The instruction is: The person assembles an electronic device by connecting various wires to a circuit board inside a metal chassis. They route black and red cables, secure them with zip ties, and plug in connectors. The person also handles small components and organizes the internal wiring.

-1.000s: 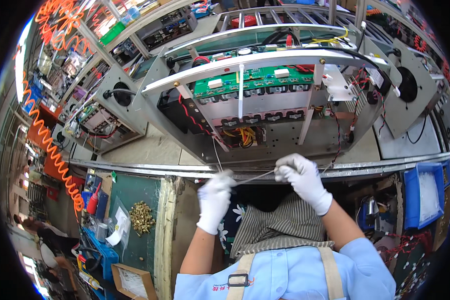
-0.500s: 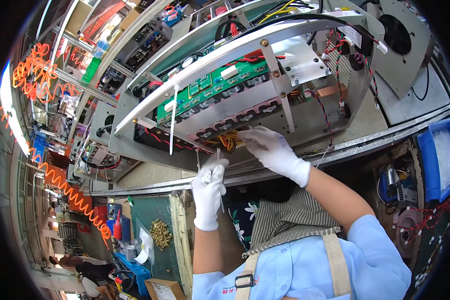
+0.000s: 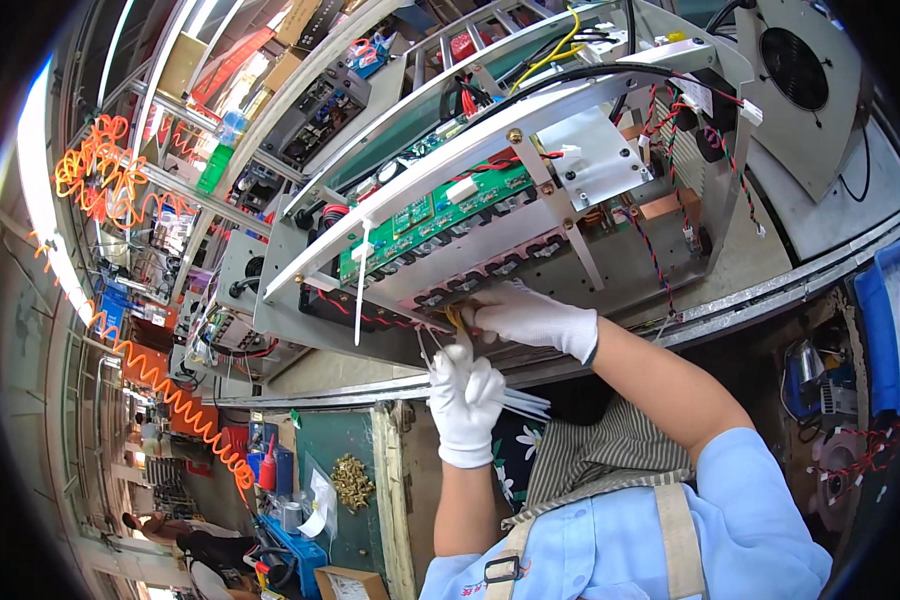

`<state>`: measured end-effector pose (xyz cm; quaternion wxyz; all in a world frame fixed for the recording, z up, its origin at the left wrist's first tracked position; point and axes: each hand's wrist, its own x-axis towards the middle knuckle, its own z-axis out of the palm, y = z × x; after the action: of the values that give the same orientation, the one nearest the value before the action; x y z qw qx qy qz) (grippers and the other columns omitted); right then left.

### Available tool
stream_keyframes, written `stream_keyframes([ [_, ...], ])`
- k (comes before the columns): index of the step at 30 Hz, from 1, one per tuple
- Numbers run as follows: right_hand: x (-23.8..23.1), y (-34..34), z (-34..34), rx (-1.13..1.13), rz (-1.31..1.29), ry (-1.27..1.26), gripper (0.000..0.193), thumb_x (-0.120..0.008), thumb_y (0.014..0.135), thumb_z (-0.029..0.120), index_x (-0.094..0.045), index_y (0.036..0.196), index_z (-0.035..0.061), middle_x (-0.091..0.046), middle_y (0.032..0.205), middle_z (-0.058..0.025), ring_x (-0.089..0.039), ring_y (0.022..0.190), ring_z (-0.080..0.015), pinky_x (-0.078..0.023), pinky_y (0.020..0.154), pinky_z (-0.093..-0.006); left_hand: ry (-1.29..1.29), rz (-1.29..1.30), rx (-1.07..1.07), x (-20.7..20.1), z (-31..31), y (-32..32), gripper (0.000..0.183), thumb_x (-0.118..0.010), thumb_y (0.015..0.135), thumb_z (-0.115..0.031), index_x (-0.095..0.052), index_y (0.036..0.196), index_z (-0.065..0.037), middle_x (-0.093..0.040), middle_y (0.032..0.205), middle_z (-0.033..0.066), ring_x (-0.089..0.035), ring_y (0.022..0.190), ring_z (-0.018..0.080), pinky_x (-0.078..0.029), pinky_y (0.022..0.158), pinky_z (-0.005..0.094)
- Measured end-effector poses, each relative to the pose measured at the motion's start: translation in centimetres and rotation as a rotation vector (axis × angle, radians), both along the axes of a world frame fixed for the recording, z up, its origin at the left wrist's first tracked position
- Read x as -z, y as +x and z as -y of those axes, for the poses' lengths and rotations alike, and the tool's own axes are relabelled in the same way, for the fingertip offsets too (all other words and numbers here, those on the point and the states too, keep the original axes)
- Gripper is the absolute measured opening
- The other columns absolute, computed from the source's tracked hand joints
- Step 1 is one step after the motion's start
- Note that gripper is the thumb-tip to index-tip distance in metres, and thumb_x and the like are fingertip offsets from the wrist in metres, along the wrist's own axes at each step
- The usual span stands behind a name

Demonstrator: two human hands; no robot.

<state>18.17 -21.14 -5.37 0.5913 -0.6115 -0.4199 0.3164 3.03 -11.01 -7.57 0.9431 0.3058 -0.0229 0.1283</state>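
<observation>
My left hand (image 3: 465, 408), in a white glove, is closed around several white cable ties (image 3: 526, 403); their tails stick out to the right of the palm. Thin white strands rise from its fingers toward the chassis's lower edge. Just above it, my gloved right hand (image 3: 540, 325) reaches into the open metal chassis (image 3: 320, 253), its fingers closed on a bundle of yellow wires (image 3: 456, 317). The fingertips are partly hidden there. A green circuit board (image 3: 490, 190) lies inside, above the hands. Another white cable tie (image 3: 360, 290) hangs from the front rail.
A metal bench rail (image 3: 750, 290) runs below the chassis. At right are a panel with a black fan (image 3: 794, 69) and a blue bin (image 3: 885, 330). Brass fasteners (image 3: 352, 483) lie on a green mat at lower left. An orange coiled hose (image 3: 170, 378) hangs at left.
The view has shifted a little. My left hand has come closer to my right hand and turned, showing the cable ties. My right hand's fingers have closed in on the yellow wires.
</observation>
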Motion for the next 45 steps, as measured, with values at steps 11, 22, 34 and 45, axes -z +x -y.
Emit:
stream_keyframes([
  [11, 1.3, 1.0, 1.7, -0.052, -0.388, 0.241, 0.041, -0.063, 0.084, 0.01, -0.057, 0.122, -0.0032, -0.062, 0.112, -0.0099, -0.06, 0.102, -0.0159, -0.053, 0.084, -0.0301, 0.052, -0.059, -0.117, -1.1, 0.2, -0.1, 0.027, -0.057, 0.098, -0.03, -0.063, 0.106, -0.005, -0.061, 0.085, -0.0016, -0.037, 0.051, 0.0059, -0.029, 0.046, 0.0208],
  [22, 2.5, -0.9, 1.5, 0.351, -0.24, 0.131, 0.031, -0.072, 0.084, 0.013, -0.057, 0.107, -0.002, -0.066, 0.098, -0.0076, -0.066, 0.086, -0.0146, -0.056, 0.073, -0.0282, 1.164, -0.413, -0.441, -5.3, 1.1, 3.3, 0.019, -0.06, 0.092, -0.017, -0.066, 0.098, 0.0, -0.058, 0.07, 0.0004, -0.044, 0.047, 0.0047, -0.033, 0.044, 0.0213],
  [34, 1.4, -0.5, 4.6, 0.507, 0.354, 0.007, 0.028, -0.063, 0.086, 0.018, -0.063, 0.108, 0.0016, -0.065, 0.102, -0.0198, -0.064, 0.095, -0.0344, -0.05, 0.083, -0.0404, 1.891, -0.317, -0.509, -0.2, -0.6, 6.2, 0.027, -0.06, 0.087, -0.011, -0.063, 0.109, 0.002, -0.067, 0.076, 0.0101, -0.066, 0.06, 0.0182, -0.048, 0.051, 0.0298],
  [45, 2.5, 0.2, 6.1, 0.666, 0.412, -0.188, 0.029, -0.06, 0.084, 0.011, -0.062, 0.111, 0.0026, -0.063, 0.107, -0.0195, -0.06, 0.102, -0.0379, -0.048, 0.091, -0.0416, 1.698, -0.454, -0.236, 1.3, -1.4, 8.4, 0.025, -0.054, 0.088, -0.004, -0.06, 0.112, -0.003, -0.06, 0.07, 0.0066, -0.047, 0.05, 0.0092, -0.033, 0.042, 0.0246],
])
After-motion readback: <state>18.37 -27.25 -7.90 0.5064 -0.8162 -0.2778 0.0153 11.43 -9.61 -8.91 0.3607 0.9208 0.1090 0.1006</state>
